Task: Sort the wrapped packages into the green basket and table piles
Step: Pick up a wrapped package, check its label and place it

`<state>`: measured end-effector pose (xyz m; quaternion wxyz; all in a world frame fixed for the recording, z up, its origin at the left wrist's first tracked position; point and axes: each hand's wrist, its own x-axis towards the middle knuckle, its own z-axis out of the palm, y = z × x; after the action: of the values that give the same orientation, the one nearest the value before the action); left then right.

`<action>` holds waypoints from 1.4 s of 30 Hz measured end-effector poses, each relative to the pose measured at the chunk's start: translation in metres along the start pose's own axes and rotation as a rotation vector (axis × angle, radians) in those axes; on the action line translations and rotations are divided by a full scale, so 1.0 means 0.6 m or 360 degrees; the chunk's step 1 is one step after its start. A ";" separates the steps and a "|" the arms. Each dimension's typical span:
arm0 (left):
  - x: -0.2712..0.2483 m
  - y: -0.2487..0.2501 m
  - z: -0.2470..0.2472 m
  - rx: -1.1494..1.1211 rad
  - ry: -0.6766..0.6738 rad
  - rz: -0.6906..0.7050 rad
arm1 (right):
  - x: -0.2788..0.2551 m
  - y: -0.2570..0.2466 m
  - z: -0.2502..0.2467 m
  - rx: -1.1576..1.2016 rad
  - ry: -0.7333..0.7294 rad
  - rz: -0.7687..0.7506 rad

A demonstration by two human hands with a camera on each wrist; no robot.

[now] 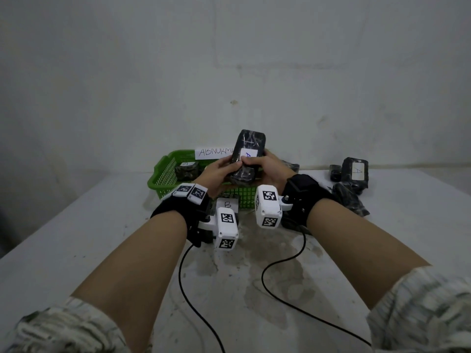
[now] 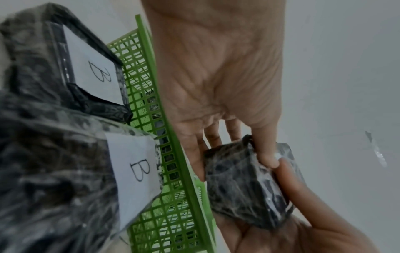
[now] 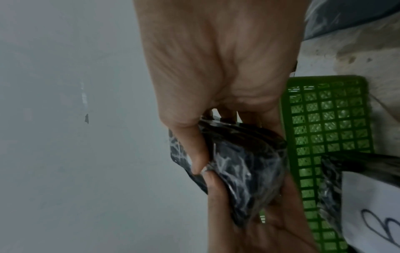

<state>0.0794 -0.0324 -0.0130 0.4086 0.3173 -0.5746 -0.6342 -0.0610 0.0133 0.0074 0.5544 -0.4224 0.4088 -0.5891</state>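
A black wrapped package (image 1: 248,151) with a white label stands tilted upright above the green basket (image 1: 163,179). My left hand (image 1: 219,171) grips its lower left side, and my right hand (image 1: 267,166) grips its lower right, thumbs meeting on the front. In the left wrist view the package (image 2: 244,186) sits between thumb and fingers; the right wrist view shows the same package (image 3: 242,172) pinched. One package marked A (image 1: 187,170) lies in the basket. Two packages marked B (image 2: 129,164) lie against the basket's front wall.
A paper sign (image 1: 215,152) stands behind the basket. At the right of the table (image 1: 89,238) lies a package marked A (image 1: 355,173) among several other black packages (image 1: 350,200). Two black cables (image 1: 265,278) trail across the table front. A wall rises close behind.
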 end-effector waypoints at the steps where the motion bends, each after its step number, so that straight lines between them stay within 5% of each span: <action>1: 0.001 0.001 0.001 0.0003 0.0016 0.0021 | 0.001 0.002 0.000 -0.0011 0.0008 -0.0025; 6: 0.004 0.006 0.005 0.0089 0.0088 0.0133 | -0.002 0.005 -0.005 -0.0130 -0.0148 -0.0049; 10: 0.004 -0.006 0.002 0.0040 0.0061 -0.0007 | -0.004 0.002 -0.013 -0.0357 -0.0207 -0.0005; 16: 0.016 -0.006 0.004 0.0274 0.0323 0.0244 | 0.005 0.018 -0.008 -0.0432 0.0048 -0.0201; 27: -0.001 0.001 -0.004 -0.0164 0.0124 0.0044 | -0.003 -0.003 -0.012 -0.0439 0.0074 -0.0141; 32: -0.007 -0.006 -0.005 -0.0157 0.0013 -0.0073 | 0.001 -0.002 -0.002 -0.0383 0.0456 -0.0408; 37: -0.015 -0.010 -0.007 -0.0135 -0.0158 -0.0184 | 0.005 -0.004 0.007 -0.0204 0.0268 -0.0093; 42: -0.012 -0.004 0.003 -0.0040 -0.0170 -0.0220 | 0.004 -0.005 0.011 -0.0137 0.0231 -0.0212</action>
<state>0.0811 -0.0251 -0.0159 0.3365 0.3167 -0.5644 -0.6840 -0.0558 0.0111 0.0123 0.4644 -0.4283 0.4437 -0.6356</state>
